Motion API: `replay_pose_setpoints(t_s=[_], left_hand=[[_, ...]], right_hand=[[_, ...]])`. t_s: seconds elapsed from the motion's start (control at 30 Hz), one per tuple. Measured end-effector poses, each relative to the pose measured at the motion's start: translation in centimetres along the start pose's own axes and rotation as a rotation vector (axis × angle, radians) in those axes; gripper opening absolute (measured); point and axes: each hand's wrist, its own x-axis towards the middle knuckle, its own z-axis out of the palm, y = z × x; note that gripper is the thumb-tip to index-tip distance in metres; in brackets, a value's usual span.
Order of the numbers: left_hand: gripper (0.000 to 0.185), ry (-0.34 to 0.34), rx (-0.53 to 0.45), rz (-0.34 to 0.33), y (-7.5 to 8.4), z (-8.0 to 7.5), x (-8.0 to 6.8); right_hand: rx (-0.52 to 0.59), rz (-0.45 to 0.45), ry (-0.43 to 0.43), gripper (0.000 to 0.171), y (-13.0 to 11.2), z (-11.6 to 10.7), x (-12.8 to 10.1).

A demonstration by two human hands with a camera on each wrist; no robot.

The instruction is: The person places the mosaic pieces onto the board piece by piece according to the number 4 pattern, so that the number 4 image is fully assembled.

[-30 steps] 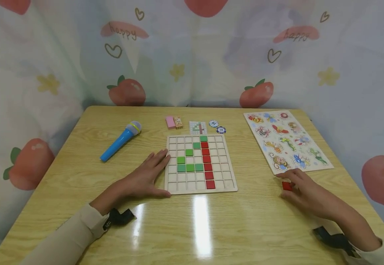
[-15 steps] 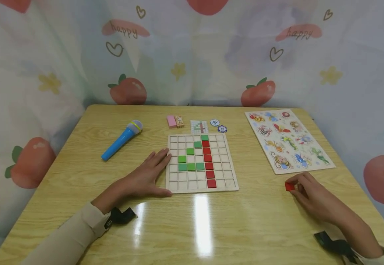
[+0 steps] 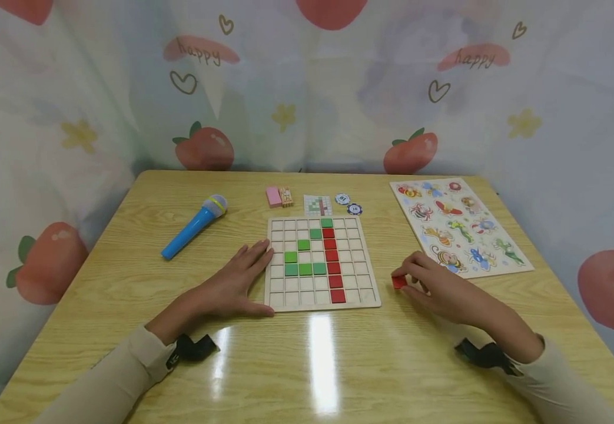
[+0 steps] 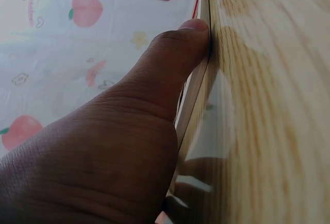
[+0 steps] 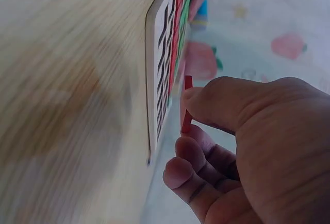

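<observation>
A wooden grid board lies mid-table with a column of red tiles and a group of green tiles set in it. My left hand rests flat against the board's left edge, thumb along its near corner. My right hand pinches a small red tile between thumb and fingers just right of the board; the right wrist view shows the thin red tile held near the board's edge.
An animal puzzle board lies at the right. A blue toy microphone lies at the left. Behind the grid sit a pink block, a small pattern card and two chips. A strawberry-print curtain surrounds the table.
My right hand has carried the red tile leftward from below the animal puzzle to just beside the grid board. The left hand has stayed put.
</observation>
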Motion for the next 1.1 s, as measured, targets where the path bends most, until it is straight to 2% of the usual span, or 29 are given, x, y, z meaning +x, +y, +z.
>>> replay_pose_setpoints(t_s=[0.23,0.33,0.47,0.67,0.87,0.93,1.1], left_hand=[[0.133,-0.015,-0.006,-0.015,-0.1,0.2,0.1],[0.133,-0.016,-0.011,-0.019,-0.1,0.2,0.0],[0.132,-0.007,-0.005,-0.016,0.0,0.1,-0.1],[0.132,0.012,0.01,0.001,0.1,0.1,0.0],[0.131,0.013,0.014,0.004,-0.2,0.1,-0.1],[0.131,0.011,0.013,0.002,-0.2,0.0,-0.2],[0.132,0.006,-0.004,-0.004,0.0,0.0,-0.6]], right_hand=[[0.074,0.08,-0.11,0.027,-1.2,1.9,5.4],[0.098,0.106,-0.152,0.022,-1.4,2.8,7.1],[0.117,0.099,-0.187,0.015,-1.6,3.8,8.7],[0.118,0.064,-0.161,0.005,-1.5,4.2,9.5],[0.111,0.012,-0.107,0.012,-1.6,4.3,9.4],[0.141,0.037,-0.114,0.014,-1.5,4.5,9.5],[0.298,0.152,-0.149,0.017,-0.9,4.8,9.6]])
